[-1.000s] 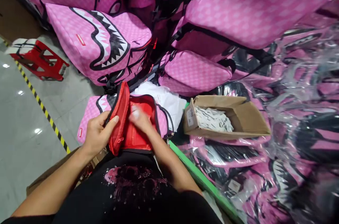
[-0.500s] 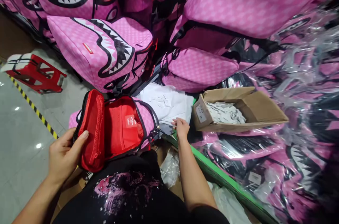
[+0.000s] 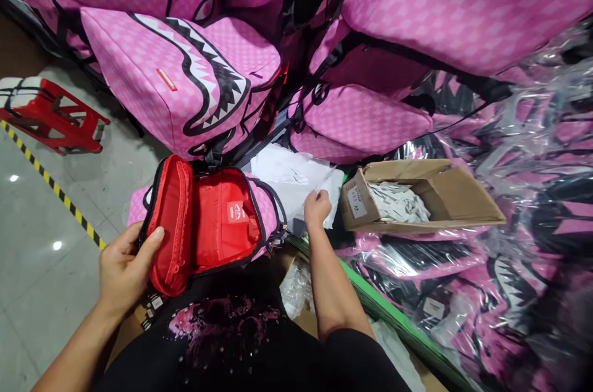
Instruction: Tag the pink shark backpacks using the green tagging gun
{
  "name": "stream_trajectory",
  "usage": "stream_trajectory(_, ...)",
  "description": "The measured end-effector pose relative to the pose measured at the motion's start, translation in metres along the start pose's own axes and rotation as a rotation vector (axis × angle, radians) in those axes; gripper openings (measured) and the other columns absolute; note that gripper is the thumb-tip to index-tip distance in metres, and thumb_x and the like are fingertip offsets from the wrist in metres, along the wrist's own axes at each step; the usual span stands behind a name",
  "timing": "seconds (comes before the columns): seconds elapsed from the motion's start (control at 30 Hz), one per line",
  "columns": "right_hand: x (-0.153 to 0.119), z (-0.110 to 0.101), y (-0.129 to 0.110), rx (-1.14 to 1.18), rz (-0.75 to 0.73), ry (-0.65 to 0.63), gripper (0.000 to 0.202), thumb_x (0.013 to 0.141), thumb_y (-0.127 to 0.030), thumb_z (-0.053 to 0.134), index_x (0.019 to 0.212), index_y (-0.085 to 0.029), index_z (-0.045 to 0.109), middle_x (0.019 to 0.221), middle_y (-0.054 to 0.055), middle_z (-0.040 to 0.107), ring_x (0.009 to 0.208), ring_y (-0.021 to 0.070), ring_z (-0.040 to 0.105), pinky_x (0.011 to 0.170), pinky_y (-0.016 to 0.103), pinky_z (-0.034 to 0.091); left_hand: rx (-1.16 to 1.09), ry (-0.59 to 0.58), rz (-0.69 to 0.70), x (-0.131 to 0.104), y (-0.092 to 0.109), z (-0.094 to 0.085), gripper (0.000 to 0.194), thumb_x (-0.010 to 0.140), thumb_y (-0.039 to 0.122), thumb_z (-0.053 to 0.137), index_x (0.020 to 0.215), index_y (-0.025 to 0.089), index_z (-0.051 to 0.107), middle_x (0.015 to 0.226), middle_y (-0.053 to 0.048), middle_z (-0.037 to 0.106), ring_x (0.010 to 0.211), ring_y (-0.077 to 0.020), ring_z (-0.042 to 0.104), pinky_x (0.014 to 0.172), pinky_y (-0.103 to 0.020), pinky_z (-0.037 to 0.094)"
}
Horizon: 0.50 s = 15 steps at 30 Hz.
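Observation:
On my lap lies a pink checked backpack with its red-lined compartment unzipped. My left hand is closed on the red-lined flap, thumb on the inside, holding it folded back. A white label is sewn to the lining inside. To the right, my right hand has its fingers curled together at the near edge of a stack of thin white sheets. The top sheet's edge is raised toward these fingers; the fingertips are partly hidden. Small white slips lie on the stack.
An open cardboard box of white slips stands right of the sheets, on plastic-wrapped pink bags. Large pink backpacks with shark mouths are piled ahead. A red stool stands at left near yellow-black floor tape.
My right hand's fingers have curled in at the sheets, and the top sheet's edge has lifted. My left hand keeps its hold on the flap. The view has shifted slightly.

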State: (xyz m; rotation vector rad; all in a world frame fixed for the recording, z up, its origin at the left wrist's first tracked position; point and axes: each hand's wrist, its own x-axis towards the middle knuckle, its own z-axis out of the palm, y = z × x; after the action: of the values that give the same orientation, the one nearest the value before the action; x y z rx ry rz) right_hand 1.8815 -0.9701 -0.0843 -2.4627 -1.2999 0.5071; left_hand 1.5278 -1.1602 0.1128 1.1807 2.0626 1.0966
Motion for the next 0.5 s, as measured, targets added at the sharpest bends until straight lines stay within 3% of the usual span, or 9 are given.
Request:
stream_trajectory(0.2, 0.002, -0.026, 0.000, -0.045, -0.116, 0.097, 0.043, 0.094, -0.028, 0.037, 0.125, -0.007, 0.060, 0.110, 0.021, 0.069, 0.097, 0.0290, 0.064, 0.084, 0.033, 0.043, -0.015, -0.046, 0.040, 0.007, -0.011, 0.002, 0.026, 0.086, 0.043, 0.066, 0.094, 0.018, 0.071, 0.077, 0.003, 0.067, 0.065, -0.0110, 0.056, 0.063, -0.020, 0.047)
stream_trajectory(0.37, 0.011, -0.055, -0.001, -0.026, -0.242, 0.158, 0.047, 0.090, -0.023, 0.038, 0.128, -0.005, 0.059, 0.117, 0.023, 0.068, 0.105, 0.0294, 0.063, 0.091, 0.035, 0.044, -0.058, -0.083, 0.079, 0.005, -0.005, 0.008, 0.024, 0.089, 0.039, 0.062, 0.092, 0.016, 0.069, 0.076, 0.002, 0.064, 0.065, -0.0101, 0.054, 0.061, -0.020, 0.044)
stream_trajectory(0.5, 0.011, -0.096, -0.009, 0.045, -0.439, 0.246, 0.048, 0.089, -0.032, 0.041, 0.123, -0.009, 0.065, 0.100, 0.018, 0.073, 0.083, 0.0266, 0.067, 0.079, 0.035, 0.049, -0.027, -0.118, 0.137, 0.000, 0.008, 0.020, 0.025, 0.090, 0.037, 0.059, 0.082, 0.015, 0.067, 0.065, 0.004, 0.055, 0.056, -0.0079, 0.046, 0.053, -0.019, 0.038)
